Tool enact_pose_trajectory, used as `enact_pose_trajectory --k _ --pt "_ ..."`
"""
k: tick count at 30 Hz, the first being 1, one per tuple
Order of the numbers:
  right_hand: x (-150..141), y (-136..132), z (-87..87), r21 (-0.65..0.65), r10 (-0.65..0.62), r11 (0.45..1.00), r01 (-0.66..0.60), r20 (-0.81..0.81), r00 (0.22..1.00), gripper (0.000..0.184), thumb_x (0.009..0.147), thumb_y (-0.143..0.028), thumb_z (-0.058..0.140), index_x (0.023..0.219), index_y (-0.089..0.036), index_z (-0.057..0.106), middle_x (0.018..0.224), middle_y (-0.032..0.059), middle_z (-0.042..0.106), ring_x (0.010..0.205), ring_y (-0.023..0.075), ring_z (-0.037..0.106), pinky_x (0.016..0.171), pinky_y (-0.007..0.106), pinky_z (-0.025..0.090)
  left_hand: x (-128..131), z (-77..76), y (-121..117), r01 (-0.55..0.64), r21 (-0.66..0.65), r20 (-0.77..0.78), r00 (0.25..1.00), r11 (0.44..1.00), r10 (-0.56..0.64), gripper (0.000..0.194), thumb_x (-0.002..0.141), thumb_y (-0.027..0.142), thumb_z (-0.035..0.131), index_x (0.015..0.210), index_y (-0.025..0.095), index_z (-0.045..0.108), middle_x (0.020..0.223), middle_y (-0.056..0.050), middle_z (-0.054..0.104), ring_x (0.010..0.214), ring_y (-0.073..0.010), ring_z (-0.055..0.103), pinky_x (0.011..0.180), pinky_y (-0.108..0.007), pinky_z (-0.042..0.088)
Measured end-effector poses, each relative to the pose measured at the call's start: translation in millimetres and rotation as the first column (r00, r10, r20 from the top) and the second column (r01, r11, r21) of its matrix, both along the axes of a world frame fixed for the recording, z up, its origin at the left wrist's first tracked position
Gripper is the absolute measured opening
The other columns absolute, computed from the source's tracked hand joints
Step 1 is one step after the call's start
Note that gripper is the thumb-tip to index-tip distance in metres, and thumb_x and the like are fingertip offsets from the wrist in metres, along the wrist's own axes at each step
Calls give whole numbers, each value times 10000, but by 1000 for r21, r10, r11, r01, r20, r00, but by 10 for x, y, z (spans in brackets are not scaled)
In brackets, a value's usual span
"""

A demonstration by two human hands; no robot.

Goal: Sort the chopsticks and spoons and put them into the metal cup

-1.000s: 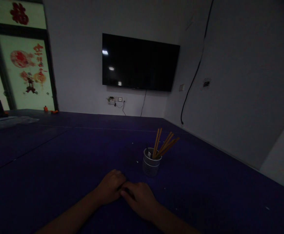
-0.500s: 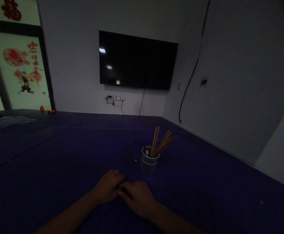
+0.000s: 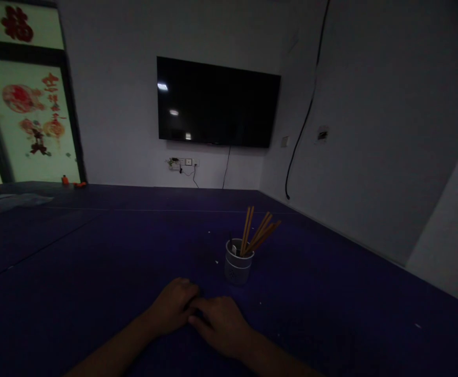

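Observation:
My left hand [image 3: 176,303] rests on the dark blue tabletop [image 3: 107,272] with its fingers curled in. Against it lies my right hand [image 3: 221,323], whose thumb and forefinger meet the fingers of the left. A small dark gap shows between that thumb and forefinger. No object is visible in either hand, though the undersides are hidden. Just beyond the right hand stands a grey cup [image 3: 237,271], upright and not touched. Several wooden chopsticks [image 3: 261,234] lean out of it to the right, and a thin dark stick and a small white piece show inside it.
Small white scraps [image 3: 217,262] dot the tabletop. At the far left lie clear plastic sheeting [image 3: 14,203] and orange items [image 3: 64,179]. A television [image 3: 217,102] hangs on the back wall, above sockets and wires. A black cable [image 3: 300,136] runs down the right wall.
The view has tilted up slightly and turned a little to the right, so everything sits a bit lower and further left. Hands and cup keep their places relative to each other.

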State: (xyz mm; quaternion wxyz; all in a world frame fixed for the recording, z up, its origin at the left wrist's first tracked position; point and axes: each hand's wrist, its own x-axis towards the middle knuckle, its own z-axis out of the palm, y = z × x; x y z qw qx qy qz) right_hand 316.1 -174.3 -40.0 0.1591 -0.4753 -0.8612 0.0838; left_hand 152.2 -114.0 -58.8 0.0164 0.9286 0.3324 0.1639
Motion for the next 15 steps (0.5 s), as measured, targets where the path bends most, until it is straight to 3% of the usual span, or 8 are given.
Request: enact_pose_trajectory --k 9,15 --pt "0 14 -10 7 0 1000 1 -14 1000 234 894 -338 459 1036 -245 622 960 14 716 841 191 669 690 245 420 7 -17 18 -4 22 -5 1000 1000 4 84 771 172 516 715 195 459 758 -12 576 745 -178 531 666 -283 376" --pt "11 36 -28 26 -50 998 52 -62 997 264 935 -276 392 962 -255 654 922 5 723 810 162 669 671 223 403 4 -42 19 20 94 35 999 995 -24 171 821 295 519 692 195 471 708 -14 577 709 -177 532 651 -284 375"
